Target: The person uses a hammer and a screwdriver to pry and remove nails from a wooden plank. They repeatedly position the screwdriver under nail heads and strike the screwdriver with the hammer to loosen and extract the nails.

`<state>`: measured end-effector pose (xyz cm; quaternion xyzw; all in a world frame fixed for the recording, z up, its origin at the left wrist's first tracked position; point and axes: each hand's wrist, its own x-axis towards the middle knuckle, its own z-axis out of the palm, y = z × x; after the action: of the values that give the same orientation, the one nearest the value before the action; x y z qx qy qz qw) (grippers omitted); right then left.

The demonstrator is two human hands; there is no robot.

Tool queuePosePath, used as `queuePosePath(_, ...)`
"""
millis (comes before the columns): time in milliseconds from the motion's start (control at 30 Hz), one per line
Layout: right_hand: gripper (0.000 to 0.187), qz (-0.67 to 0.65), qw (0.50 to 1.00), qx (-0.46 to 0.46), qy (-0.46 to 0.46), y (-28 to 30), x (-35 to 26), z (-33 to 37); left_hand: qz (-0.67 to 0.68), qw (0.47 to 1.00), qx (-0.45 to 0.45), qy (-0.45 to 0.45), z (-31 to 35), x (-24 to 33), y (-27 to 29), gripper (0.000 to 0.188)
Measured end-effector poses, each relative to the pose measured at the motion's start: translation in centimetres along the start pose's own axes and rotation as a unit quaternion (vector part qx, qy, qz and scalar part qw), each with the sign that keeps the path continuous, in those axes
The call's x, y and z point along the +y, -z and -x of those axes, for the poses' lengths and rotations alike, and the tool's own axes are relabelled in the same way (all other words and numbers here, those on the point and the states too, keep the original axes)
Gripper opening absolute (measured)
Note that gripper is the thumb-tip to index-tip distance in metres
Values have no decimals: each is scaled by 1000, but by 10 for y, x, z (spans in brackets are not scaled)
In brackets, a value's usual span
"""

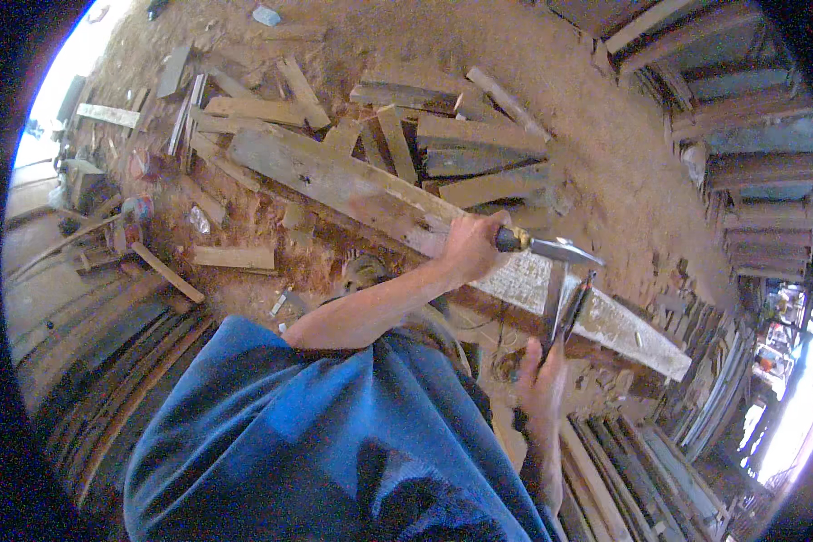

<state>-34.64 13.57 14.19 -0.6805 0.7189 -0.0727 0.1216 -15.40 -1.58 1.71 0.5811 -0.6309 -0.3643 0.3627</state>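
Chisel (551,247) gripped by left hand (468,246); right hand (542,379) holds dark tool (571,312) on plank (425,217).

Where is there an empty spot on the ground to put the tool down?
Bare reddish sawdust ground lies open between the scrap wood pile and the stacked timber. Another patch sits beyond the pile, near the far edge. Left of the long plank it is crowded with offcuts. The left hand grips a chisel.
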Motion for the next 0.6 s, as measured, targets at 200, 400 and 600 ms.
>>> queuePosePath(200,38,-586,797,141,48,39,1,-9,44,999,13,-12,1,4,-2,27)
queuePosePath(400,22,-151,987,-23,-42,-40,7,3,-2,999,13,-40,3,5,-2,33)
queuePosePath(600,21,-397,896,72,-187,-62,42,25,-143,986,-80,-30,5,7,-17,36)
